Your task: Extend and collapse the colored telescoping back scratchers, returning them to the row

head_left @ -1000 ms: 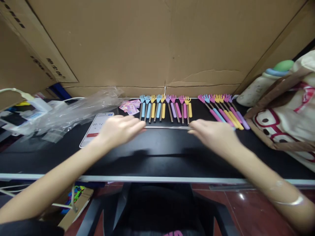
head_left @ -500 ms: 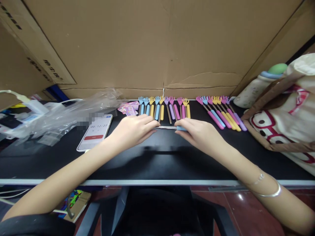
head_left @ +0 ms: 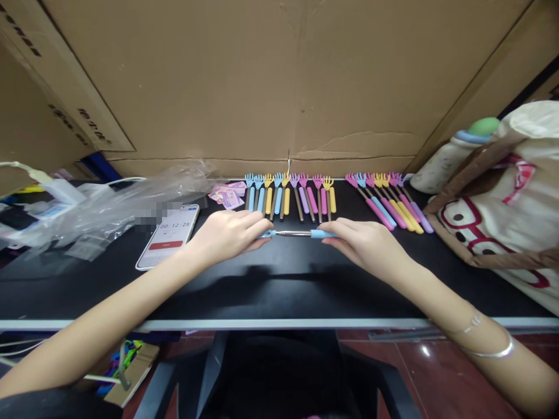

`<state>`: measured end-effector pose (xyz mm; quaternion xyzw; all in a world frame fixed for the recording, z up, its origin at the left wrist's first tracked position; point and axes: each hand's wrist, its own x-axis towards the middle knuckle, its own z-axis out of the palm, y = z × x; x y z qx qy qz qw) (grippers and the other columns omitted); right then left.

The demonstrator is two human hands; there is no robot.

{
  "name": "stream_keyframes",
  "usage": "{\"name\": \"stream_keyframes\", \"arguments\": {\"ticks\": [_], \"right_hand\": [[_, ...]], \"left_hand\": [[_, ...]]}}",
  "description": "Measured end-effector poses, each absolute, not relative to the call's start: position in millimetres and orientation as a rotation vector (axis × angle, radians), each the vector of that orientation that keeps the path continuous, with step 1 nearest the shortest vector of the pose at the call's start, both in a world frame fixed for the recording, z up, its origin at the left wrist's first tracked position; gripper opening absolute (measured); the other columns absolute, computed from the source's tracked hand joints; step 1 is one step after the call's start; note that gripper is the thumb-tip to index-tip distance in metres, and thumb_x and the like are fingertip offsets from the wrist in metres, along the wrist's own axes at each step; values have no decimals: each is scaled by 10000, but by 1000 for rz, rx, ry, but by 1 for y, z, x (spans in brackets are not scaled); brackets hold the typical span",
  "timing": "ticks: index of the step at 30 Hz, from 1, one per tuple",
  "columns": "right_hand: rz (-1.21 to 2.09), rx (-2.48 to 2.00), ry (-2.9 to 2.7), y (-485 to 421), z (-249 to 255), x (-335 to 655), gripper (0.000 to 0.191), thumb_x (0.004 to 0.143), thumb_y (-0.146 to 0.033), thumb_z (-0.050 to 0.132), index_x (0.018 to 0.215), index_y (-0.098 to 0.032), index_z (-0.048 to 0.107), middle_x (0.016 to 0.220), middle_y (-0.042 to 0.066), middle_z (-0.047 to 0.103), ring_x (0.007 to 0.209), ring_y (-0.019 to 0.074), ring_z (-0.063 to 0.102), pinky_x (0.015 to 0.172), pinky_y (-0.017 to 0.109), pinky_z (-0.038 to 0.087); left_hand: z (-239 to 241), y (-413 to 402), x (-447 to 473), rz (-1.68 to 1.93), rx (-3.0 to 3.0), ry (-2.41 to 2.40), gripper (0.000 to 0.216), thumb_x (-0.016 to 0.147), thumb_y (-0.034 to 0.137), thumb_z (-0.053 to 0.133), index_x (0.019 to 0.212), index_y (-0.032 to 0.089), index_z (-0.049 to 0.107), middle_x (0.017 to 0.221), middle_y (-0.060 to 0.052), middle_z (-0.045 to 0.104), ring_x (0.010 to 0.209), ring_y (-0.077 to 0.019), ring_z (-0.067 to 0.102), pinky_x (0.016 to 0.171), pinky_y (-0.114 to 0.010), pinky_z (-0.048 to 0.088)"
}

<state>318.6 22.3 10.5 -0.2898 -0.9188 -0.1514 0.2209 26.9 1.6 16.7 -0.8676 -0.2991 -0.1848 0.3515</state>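
A small blue back scratcher (head_left: pixel 293 234) with a metal telescopic shaft lies crosswise just above the black desk (head_left: pixel 271 285). My left hand (head_left: pixel 227 235) pinches its blue claw end. My right hand (head_left: pixel 367 244) grips its blue handle end. Both hands are closed on it, a short stretch of shaft showing between them. Behind them a row of several pastel back scratchers (head_left: pixel 290 195) lies side by side, and a second bunch of scratchers (head_left: pixel 388 201) sits to the right.
A phone (head_left: pixel 168 235) with a running timer lies left of my left hand. Clear plastic bags (head_left: pixel 109 203) and small pink cards (head_left: pixel 229 195) sit at the left back. A cloth tote bag (head_left: pixel 502 215) stands at the right. Cardboard walls (head_left: pixel 271 81) rise behind.
My hands came together from wide apart, shortening the blue scratcher's shaft between them, then parted slightly. The phone timer moved on.
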Motion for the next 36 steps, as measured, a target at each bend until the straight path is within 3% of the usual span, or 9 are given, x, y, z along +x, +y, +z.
{"name": "stream_keyframes", "arguments": {"ticks": [4,9,12,17,21,25,28,32,36], "right_hand": [[-367,-790,-2523,31,15,320,249,1004,-328,443,1052,-187,643,918,48,732,769,155,670,620,258,450],[-297,-829,-2399,50,36,340,256,974,-378,476,981,-201,662,861,83,666,849,217,593,745,351,470],[-219,-895,-2218,63,43,358,248,951,-401,502,972,-206,653,897,84,642,870,222,575,782,384,462],[201,-1034,-1801,88,39,383,276,900,-457,562,963,-192,610,943,73,645,828,166,584,771,324,467],[334,-1185,-1755,106,31,396,353,845,-547,567,966,-216,535,854,51,639,788,168,601,771,324,483],[345,-1307,-1870,119,22,401,333,836,-518,556,992,-225,526,713,33,657,735,208,635,765,355,481],[196,-1470,-1963,128,12,402,286,834,-445,565,1007,-218,560,690,49,672,706,247,635,735,368,459],[-262,-1803,-2115,136,-3,402,307,873,-331,465,1112,-172,573,835,130,708,752,289,653,673,364,440],[-464,-1857,-2199,129,-12,397,320,888,-273,424,1139,-145,575,935,172,718,766,310,674,624,371,425]], "left_hand": [[31,0,22,-445,-2346,-890,272,1015,357,422,960,180,621,828,-27,667,741,-167,641,560,-264,385],[47,9,6,-612,-2480,-1040,365,1003,409,446,1266,175,542,1127,-102,630,1040,-236,596,822,-326,492],[40,17,0,-626,-2535,-1062,339,1010,346,425,1258,156,556,1153,-122,604,1075,-243,571,908,-367,485],[12,20,5,-327,-2758,-1016,281,990,284,465,1224,187,586,1120,-88,636,1024,-227,603,879,-344,498],[5,15,10,-147,-2863,-1135,312,974,280,508,1266,195,580,1117,-73,665,1037,-218,624,910,-333,496],[10,12,13,-17,-2930,-1312,306,984,294,492,1257,211,605,1161,-56,674,1067,-207,637,940,-322,495],[10,11,13,-2,-2938,-1349,307,997,292,456,1245,217,621,1191,-50,670,1089,-202,634,956,-312,494],[6,9,12,-51,-2933,-1282,336,1006,247,387,1218,221,647,1166,-57,670,1034,-186,652,905,-288,519],[2,9,10,-85,-2921,-1250,336,989,215,405,1223,223,646,1152,-62,672,1012,-188,665,883,-293,530]]}}
